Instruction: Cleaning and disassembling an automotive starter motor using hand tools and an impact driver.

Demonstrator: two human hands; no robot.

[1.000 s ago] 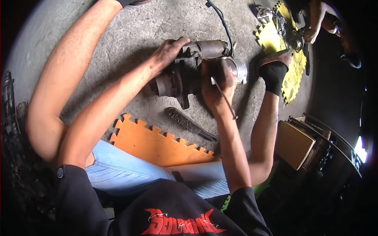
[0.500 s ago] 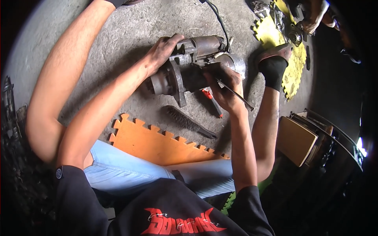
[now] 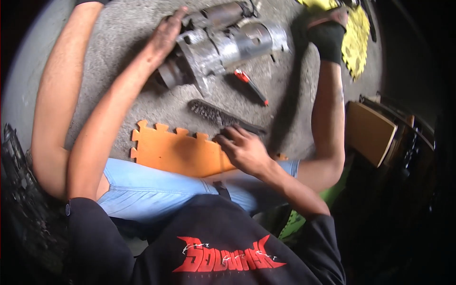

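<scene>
A metal starter motor, with a smaller cylinder along its upper side, lies tilted on the concrete floor. My left hand grips its left end, fingers over the top edge. Lower down, my right hand hovers by the orange foam mat, its fingers bent and somewhat apart, with nothing visible in them. The fingertips come close to the handle of a dark wire brush; whether they touch it, I cannot tell. Between brush and motor lies a red and black pen-like tool.
The orange foam mat with toothed edges lies before my legs. A yellow foam mat is beyond my right foot. At right stands a tan board against dark shelving. Dark cluttered parts line the left edge.
My right hand has left the motor and come down beside the brush; the thin rod-like tool it held is out of sight. My left hand stays on the motor. The view has shifted.
</scene>
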